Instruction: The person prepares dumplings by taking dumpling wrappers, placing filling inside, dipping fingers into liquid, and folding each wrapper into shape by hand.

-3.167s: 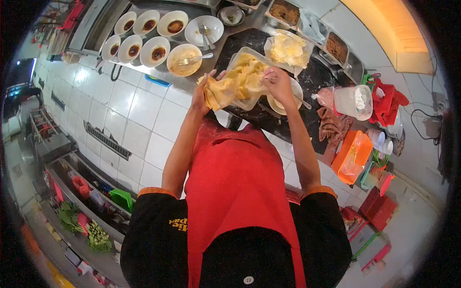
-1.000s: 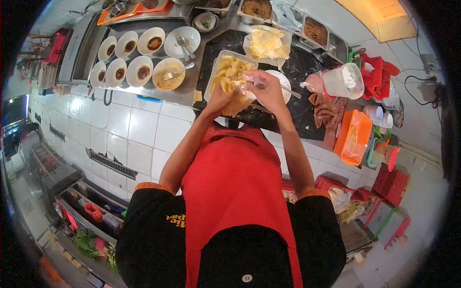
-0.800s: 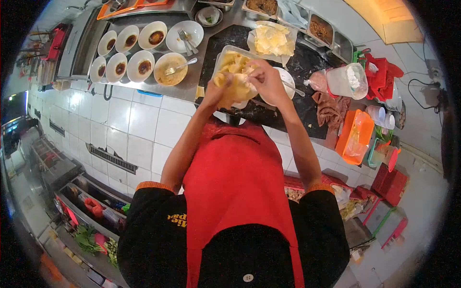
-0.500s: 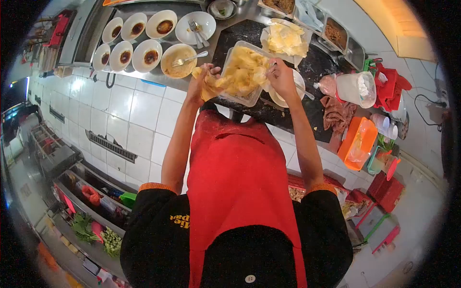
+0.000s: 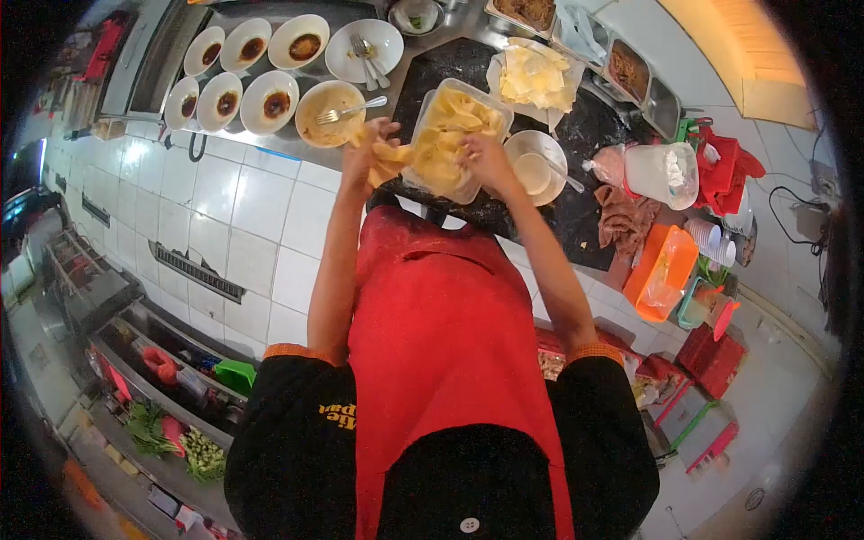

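Note:
A clear plastic container [image 5: 506,115] full of folded yellow wontons [image 5: 450,121] sits at the counter's front edge, between my hands. My left hand [image 5: 364,153] is closed around some wontons at the container's left side, and their yellow skins hang out past the fingers. Over the container's right part, my right hand [image 5: 486,162] has its fingers bent down against the wontons. Its fingertips are partly hidden, so what they pinch is unclear. Behind the container, flat pale yellow wrappers [image 5: 535,76] lie stacked on a paper-lined tray.
Left of the container stands a beige-smeared bowl [image 5: 315,130] with a fork. Several white bowls [image 5: 255,112] with dark sauce stand in two rows, near a plate [image 5: 337,58] with cutlery. At right are a white bowl [image 5: 519,144], a brown cloth [image 5: 625,220] and an orange basket [image 5: 643,279].
My right hand has moved left and down, from the container's right rim onto the wontons. My left hand remains beside the container with wontons in it. The view has shifted slightly.

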The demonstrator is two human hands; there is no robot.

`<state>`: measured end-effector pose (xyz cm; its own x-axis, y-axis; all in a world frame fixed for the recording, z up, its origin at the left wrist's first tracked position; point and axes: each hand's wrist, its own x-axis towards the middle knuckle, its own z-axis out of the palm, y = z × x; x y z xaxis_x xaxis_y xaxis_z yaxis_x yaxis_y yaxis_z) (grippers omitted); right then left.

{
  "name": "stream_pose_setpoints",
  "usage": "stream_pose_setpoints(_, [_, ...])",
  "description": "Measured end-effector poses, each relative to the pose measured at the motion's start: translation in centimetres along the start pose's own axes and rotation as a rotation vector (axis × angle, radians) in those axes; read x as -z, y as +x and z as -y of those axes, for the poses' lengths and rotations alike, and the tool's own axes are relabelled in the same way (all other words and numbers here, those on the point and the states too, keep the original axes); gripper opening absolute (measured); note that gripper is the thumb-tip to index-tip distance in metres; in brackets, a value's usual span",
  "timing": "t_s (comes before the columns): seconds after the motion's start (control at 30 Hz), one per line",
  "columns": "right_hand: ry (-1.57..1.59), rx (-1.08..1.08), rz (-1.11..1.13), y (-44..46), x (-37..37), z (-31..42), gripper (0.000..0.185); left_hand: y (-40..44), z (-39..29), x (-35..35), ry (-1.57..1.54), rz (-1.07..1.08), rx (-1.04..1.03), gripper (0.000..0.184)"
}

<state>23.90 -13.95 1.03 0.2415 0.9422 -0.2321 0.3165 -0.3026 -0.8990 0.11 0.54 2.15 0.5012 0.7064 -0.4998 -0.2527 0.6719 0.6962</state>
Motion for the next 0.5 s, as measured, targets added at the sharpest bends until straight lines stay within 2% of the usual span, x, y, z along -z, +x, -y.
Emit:
stream_pose_setpoints(0.03, [-0.223, -0.019, -0.066, -0.3, -1.1, -0.3, 0.033, -0.2, -0.4, 0.5, -0.024, -0.005, -0.031, 0.04])
stream_pose_setpoints(0.07, [-0.224, -0.014, -0.064, -0.3, -1.7, -0.6, 0.033, -0.4, -1.0, 1.0, -0.025, -0.007, -0.036, 0.04])
stream_pose_setpoints(0.13, [-0.276, 0.052, -0.232, -0.9, -2.7, 0.1, 0.032, -1.1, -2.1, 1.7, -0.027, 0.041, -0.042, 0.042])
stream_pose_setpoints(0.17, [-0.276, 0.051, -0.231, -1.3, -3.0, 0.4, 0.032, -1.4, -2.4, 1.8, -0.022, 0.029, -0.024, 0.042])
stream_pose_setpoints(0.23, [-0.553, -0.03, -0.213, -2.0, -2.7, 2.8, 0.021, -1.9, -2.7, 1.8, -0.056, 0.029, -0.026, 0.042])
stream_pose_setpoints(0.27, [-0.554, -0.028, -0.22, -2.3, -2.7, 2.8, 0.021, -2.2, -2.9, 1.7, -0.089, 0.026, -0.028, 0.041])
stream_pose_setpoints(0.33, [-0.655, 0.326, -0.414, -2.7, -2.6, 2.6, 0.021, -2.8, -3.0, 1.5, -0.139, 0.048, -0.04, 0.04])
stream_pose_setpoints(0.37, [-0.657, 0.328, -0.42, -3.1, -2.8, 2.5, 0.021, -3.0, -3.0, 1.4, -0.192, 0.064, -0.048, 0.039])
stream_pose_setpoints(0.43, [-0.456, 0.328, -0.335, -4.2, -3.4, 3.2, 0.023, -3.3, -2.7, 1.4, -0.228, 0.081, -0.049, 0.041])
stream_pose_setpoints(0.5, [-0.484, 0.284, -0.284, -4.6, -3.7, 2.4, 0.023, -3.6, -2.3, 1.6, -0.266, 0.096, -0.051, 0.042])
